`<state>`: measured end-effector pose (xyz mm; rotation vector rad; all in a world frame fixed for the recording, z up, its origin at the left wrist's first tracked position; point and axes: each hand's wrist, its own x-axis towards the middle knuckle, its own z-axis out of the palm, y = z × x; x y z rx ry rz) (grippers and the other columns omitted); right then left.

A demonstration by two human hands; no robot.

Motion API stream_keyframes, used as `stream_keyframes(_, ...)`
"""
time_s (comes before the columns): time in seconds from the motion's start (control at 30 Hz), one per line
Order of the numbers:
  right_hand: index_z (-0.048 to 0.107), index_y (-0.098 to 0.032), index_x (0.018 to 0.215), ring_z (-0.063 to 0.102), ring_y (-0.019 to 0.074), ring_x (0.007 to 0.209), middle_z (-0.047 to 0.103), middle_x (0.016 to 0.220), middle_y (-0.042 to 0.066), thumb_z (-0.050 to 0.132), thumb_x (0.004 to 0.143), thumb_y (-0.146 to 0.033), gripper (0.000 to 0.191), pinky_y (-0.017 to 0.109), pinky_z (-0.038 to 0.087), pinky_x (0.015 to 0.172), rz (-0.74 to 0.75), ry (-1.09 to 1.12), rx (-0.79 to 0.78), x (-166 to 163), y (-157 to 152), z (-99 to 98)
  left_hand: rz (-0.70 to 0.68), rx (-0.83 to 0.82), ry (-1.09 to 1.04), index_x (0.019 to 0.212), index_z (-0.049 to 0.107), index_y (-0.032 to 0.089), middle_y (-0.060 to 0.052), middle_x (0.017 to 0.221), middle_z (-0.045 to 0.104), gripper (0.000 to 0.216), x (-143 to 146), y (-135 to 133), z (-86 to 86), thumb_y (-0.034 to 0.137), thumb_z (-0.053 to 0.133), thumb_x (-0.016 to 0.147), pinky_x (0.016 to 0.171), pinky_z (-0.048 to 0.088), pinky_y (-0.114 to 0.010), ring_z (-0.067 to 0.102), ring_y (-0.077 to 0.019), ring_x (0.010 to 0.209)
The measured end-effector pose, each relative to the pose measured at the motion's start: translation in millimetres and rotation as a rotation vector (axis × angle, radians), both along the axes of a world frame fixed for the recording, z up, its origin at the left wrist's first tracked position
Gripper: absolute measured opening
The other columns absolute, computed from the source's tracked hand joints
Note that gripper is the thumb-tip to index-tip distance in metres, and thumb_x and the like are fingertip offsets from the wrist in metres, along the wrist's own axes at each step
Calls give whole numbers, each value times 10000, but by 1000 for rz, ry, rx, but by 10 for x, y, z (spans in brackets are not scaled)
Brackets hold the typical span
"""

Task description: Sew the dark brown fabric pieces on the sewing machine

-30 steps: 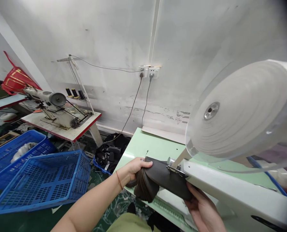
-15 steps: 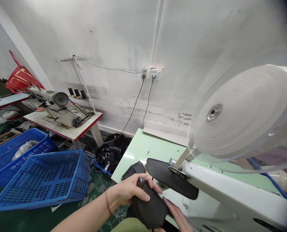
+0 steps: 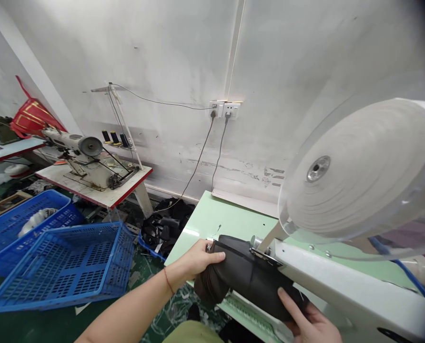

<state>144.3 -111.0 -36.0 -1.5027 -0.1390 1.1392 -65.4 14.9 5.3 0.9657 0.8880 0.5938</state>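
Observation:
My left hand grips a stack of folded dark pieces, thumb on top. It also touches the left end of a black panel, which looks like leather or coated fabric. My right hand pinches that panel's right end, fingers partly hidden below it. The panel stretches between both hands in front of the white machine arm. Behind it, another black piece lies by the metal tape guide. A strip runs down to the guide from the large white tape reel.
The pale green table stands against the wall. On the left are blue crates, a sewing machine on a red-edged table, and a heap of black scraps. Two cables hang from the wall sockets.
My right hand has moved right with the end of a black panel, which now lies spread along the machine arm. My left hand has risen slightly with the stack.

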Motion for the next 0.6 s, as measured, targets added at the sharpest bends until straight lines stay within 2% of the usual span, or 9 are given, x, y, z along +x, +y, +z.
stream_keyframes(0.13,703,-118,857,633,273,1023,753,929,80,939,275,-402,689,163,562,586,-103,149,37,-73,100,44,-13,-93,-39,789,658,90,-79,738,673,498,42,82,-141,396,886,469,668,477,-300,608,-170,660)
stream_keyframes(0.33,691,-211,946,660,170,752,744,873,-32,936,389,-262,611,192,529,474,-169,204,166,36,346,-47,-17,-147,-96,773,651,81,-81,726,664,457,130,253,-210,374,879,506,645,480,-295,600,-155,616)
stream_keyframes(0.43,684,-216,863,643,150,614,724,731,-46,921,435,-316,499,229,554,510,-201,194,181,-10,320,-159,-14,-152,-134,730,603,107,-39,667,626,418,98,205,-186,394,853,556,590,450,-250,564,-118,571)
stream_keyframes(0.5,693,-195,775,678,201,646,728,699,13,895,463,-418,434,319,592,632,-103,175,224,-157,182,-295,-43,-172,-164,660,525,139,2,627,580,427,20,85,-162,350,870,523,520,397,-213,517,-88,524)
stream_keyframes(0.53,704,-191,765,704,252,748,746,767,59,872,484,-464,426,370,591,714,59,136,282,-257,87,-379,-76,-189,-183,644,486,152,17,630,567,458,-27,9,-146,292,889,475,498,373,-201,497,-77,512)
stream_keyframes(0.6,748,-183,847,688,354,922,748,951,130,919,309,-353,589,416,572,791,265,84,305,-463,-118,-541,-165,-215,-230,642,443,166,26,663,572,516,-117,-147,-97,159,893,390,488,358,-190,480,-67,517)
